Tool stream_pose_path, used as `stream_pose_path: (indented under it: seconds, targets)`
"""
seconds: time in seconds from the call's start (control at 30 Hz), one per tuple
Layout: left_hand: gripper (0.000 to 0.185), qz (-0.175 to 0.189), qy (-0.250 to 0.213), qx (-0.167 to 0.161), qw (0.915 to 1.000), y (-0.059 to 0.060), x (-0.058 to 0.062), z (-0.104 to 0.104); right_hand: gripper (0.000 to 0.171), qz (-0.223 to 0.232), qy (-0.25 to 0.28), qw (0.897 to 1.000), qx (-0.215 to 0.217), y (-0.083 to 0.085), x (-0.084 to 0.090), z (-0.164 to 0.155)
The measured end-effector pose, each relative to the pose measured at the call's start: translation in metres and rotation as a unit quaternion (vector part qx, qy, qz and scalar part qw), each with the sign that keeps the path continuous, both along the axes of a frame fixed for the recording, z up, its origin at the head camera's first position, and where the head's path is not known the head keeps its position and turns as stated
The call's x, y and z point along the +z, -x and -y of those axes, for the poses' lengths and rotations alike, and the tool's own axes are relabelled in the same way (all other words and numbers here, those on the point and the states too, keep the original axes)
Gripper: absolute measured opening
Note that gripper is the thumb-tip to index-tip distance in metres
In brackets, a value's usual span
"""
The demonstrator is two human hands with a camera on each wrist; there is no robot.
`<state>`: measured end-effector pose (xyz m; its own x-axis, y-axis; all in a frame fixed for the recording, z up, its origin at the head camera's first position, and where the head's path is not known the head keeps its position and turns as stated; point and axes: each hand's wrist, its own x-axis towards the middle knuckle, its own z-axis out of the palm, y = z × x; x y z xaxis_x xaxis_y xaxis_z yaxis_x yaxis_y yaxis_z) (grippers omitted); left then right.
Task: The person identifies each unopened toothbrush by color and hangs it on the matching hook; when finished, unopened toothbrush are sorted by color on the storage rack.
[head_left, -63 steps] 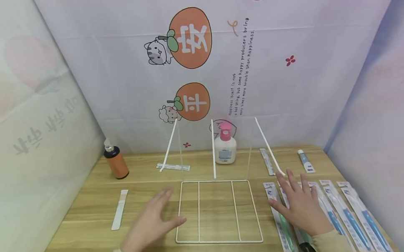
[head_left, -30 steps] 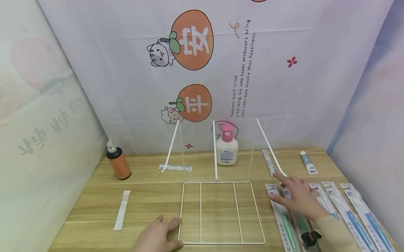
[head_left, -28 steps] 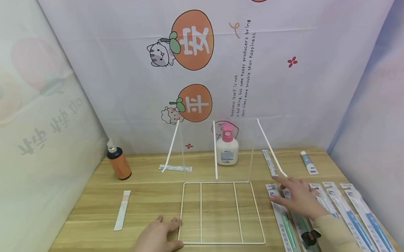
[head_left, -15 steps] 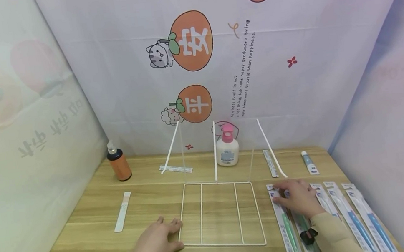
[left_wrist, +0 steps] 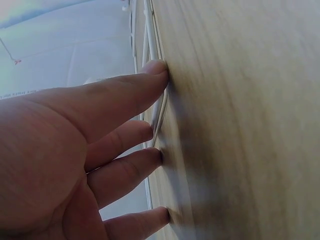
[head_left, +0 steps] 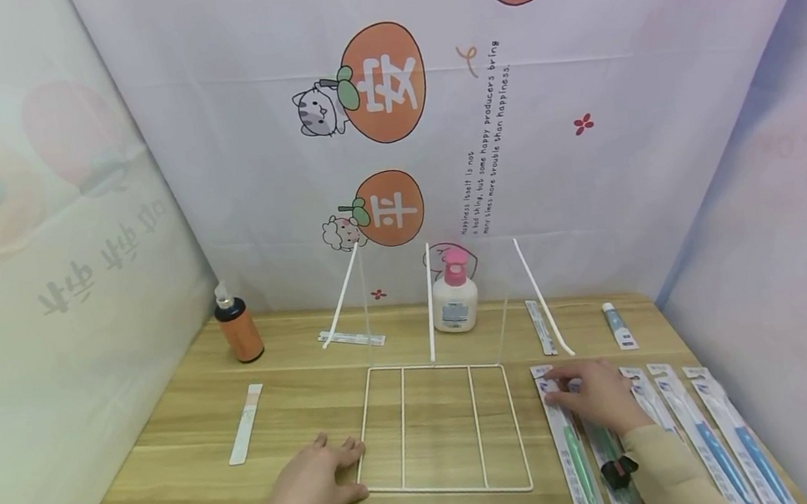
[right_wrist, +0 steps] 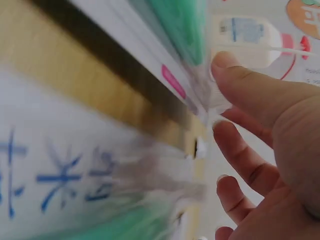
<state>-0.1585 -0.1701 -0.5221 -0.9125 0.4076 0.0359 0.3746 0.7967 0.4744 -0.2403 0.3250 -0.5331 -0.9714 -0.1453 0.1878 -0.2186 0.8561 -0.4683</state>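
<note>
A white wire rack (head_left: 403,428) with raised bars stands mid-table. My left hand (head_left: 308,491) lies at its front left corner, thumb and fingers spread; in the left wrist view the fingertips (left_wrist: 155,67) touch the wire and the wood. On the right, packaged toothbrushes lie in a row. My right hand (head_left: 598,396) pinches the top end of the leftmost toothbrush pack (head_left: 576,458), which has a green handle. In the right wrist view the thumb sits against that pack's clear blister. Under the hand lies a second green toothbrush pack (head_left: 610,458), partly hidden.
Blue toothbrush packs (head_left: 709,437) lie further right. Behind stand a pink-topped pump bottle (head_left: 453,305) and an orange bottle (head_left: 239,331). A small tube (head_left: 618,326) lies back right. Slim white packets (head_left: 246,427) lie around the rack. Cloth walls enclose the table.
Both hands have come down from above the table, the left onto the rack's corner. The right fingers have closed on the leftmost toothbrush pack, whose top has shifted slightly left.
</note>
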Motion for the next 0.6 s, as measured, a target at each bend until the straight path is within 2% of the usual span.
stream_pose_path:
  seconds: [0.13,0.2,0.33,0.4,0.5,0.6]
  targets:
    - [0.061,0.003,-0.003,0.001,1.0000,-0.001,0.000,0.000,0.035,-0.056,0.023,0.998,0.034,-0.005,0.010,0.008]
    - [0.061,0.002,-0.003,0.002,1.0000,-0.001,0.000,0.000,0.036,-0.067,0.037,0.996,0.044,-0.009,0.019,0.014]
    - [0.061,-0.001,-0.004,0.003,1.0000,-0.002,-0.001,0.000,0.038,-0.071,0.045,0.996,0.031,-0.023,0.040,0.032]
    - [0.061,-0.001,-0.003,0.002,1.0000,-0.002,-0.001,0.000,0.039,-0.099,0.042,0.994,0.032,-0.030,0.051,0.043]
    - [0.061,-0.004,-0.001,0.002,1.0000,-0.001,-0.001,0.000,0.041,-0.186,0.072,0.978,0.060,-0.038,0.064,0.059]
    - [0.061,-0.006,0.000,0.001,1.0000,-0.001,0.000,0.000,0.045,-0.268,0.120,0.950,0.104,-0.043,0.077,0.076]
